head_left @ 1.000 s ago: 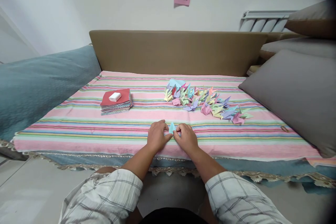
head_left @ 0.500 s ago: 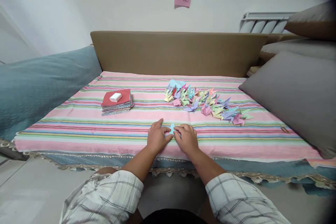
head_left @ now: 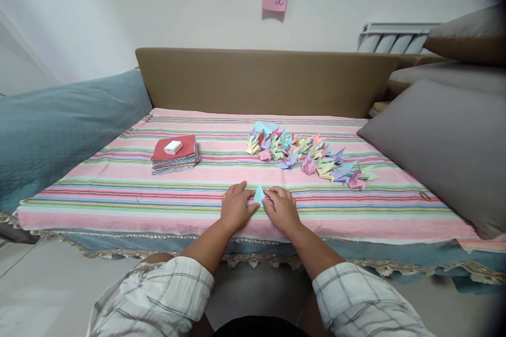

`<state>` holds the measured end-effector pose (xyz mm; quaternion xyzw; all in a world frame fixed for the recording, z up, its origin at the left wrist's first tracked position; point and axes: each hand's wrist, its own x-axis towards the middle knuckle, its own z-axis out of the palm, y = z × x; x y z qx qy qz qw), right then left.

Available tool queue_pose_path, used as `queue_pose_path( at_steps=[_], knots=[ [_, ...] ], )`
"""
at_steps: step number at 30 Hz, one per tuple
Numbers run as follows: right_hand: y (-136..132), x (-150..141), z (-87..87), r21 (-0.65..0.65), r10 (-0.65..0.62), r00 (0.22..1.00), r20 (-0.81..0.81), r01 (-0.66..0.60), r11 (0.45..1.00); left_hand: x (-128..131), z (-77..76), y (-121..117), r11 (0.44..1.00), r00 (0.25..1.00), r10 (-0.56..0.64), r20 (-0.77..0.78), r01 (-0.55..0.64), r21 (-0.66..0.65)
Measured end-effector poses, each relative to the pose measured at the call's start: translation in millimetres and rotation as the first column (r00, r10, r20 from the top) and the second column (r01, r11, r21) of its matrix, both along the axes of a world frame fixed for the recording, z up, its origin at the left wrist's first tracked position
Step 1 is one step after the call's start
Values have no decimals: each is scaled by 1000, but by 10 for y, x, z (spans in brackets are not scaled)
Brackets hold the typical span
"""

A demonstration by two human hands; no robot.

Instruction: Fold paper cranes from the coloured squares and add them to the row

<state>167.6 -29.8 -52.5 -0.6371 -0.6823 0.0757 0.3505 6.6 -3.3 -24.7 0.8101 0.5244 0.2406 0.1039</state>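
A small light-blue piece of folded paper [head_left: 259,196], narrow and pointed at its far end, lies on the striped cloth [head_left: 190,216] between my hands. My left hand [head_left: 237,204] grips its left edge with thumb and forefinger. On the opposite edge, the thumb and forefinger of my right hand [head_left: 282,208] pinch the paper. The fingertips cover parts of both sides. Beyond my hands lies a group of folded paper cranes [head_left: 310,160] in several pastel colours.
At the left, a stack of coloured paper [head_left: 176,155] has a white block [head_left: 173,147] on top. A light-blue sheet [head_left: 265,127] lies behind the cranes. Grey cushions [head_left: 443,142] fill the right end; a blue-covered armrest [head_left: 75,116] borders the left. A small brown object [head_left: 425,196] lies near the cushion.
The light-blue paper now shows as a smoother, fuller pointed shape between the fingers. Both hands keep nearly the same place and still grip it. The camera view has shifted slightly.
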Motion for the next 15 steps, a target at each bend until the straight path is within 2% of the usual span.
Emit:
queue_pose_path(
  at_steps=[4, 7, 10, 15],
  knots=[
    [0, 0, 49, -6, 26, 997, -77, -26, 1000, 3, 37, -14, 998, 993, -58, 107, 61, -24],
    [-5, 8, 108, -25, 149, 961, -232, -159, 987, 9, 59, -30, 991, 971, -74, 226, 97, -91],
    [-23, -5, 143, -3, 229, 890, -394, -250, 968, 17, 57, -32, 972, 903, -81, 423, 165, -166],
    [-16, -40, 102, 63, 219, 852, -475, -216, 974, 47, 13, -11, 953, 758, -32, 652, 219, -208]
  ],
)
